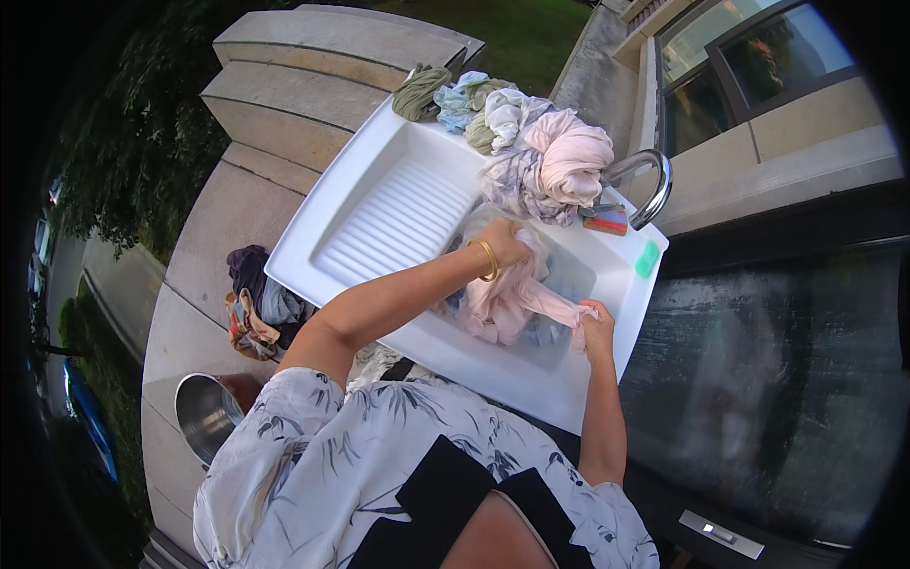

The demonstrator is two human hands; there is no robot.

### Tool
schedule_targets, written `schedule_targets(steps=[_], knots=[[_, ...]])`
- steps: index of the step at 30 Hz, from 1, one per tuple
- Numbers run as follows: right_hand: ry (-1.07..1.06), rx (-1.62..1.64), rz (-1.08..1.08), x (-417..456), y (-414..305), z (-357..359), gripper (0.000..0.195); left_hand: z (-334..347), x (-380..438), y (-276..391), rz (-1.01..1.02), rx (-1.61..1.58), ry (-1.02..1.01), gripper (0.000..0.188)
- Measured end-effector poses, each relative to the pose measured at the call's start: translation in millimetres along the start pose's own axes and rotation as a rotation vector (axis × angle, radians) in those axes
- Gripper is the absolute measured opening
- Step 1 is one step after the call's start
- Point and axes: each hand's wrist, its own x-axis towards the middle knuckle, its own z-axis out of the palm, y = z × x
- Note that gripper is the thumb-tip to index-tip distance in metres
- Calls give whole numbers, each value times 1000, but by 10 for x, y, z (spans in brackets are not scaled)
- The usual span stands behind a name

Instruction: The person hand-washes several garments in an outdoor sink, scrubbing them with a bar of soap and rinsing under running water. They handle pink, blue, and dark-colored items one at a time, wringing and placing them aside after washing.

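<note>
A wet pale-pink garment (pixel 498 306) is stretched between my two hands over the water-filled basin of a white laundry sink (pixel 341 171). My left hand (pixel 506 243), with a gold bangle at the wrist, is closed around a bunched upper part of it. Near the basin's right wall, my right hand (pixel 598 328) grips another end, and the cloth runs taut and twisted between them. The garment's lower folds hang into the water. Bluish cloth (pixel 561 284) lies under the surface, partly hidden by the pink one.
Wrung, bundled clothes (pixel 526 142) line the sink's back rim beside a chrome faucet (pixel 654 188). A scrub brush (pixel 606 220) and a green soap bar (pixel 647 259) sit on the right rim. Left of the sink are dark clothes (pixel 259 291), a metal bucket (pixel 207 416) and stone steps (pixel 284 96).
</note>
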Motion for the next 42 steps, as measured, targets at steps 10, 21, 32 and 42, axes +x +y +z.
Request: schedule_targets(steps=[10,21,32,42], knots=[[190,-222,12,70,762,215,54,-142,-424,1303,464,-324,-82,29],[-16,612,515,-473,405,622,46,403,-149,-821,-4,761,-46,34],[-212,1221,745,-531,-768,805,81,-87,-361,1455,380,-417,-400,23],[-375,1474,399,-122,-843,900,51,-137,-943,1750,524,-463,-424,14]])
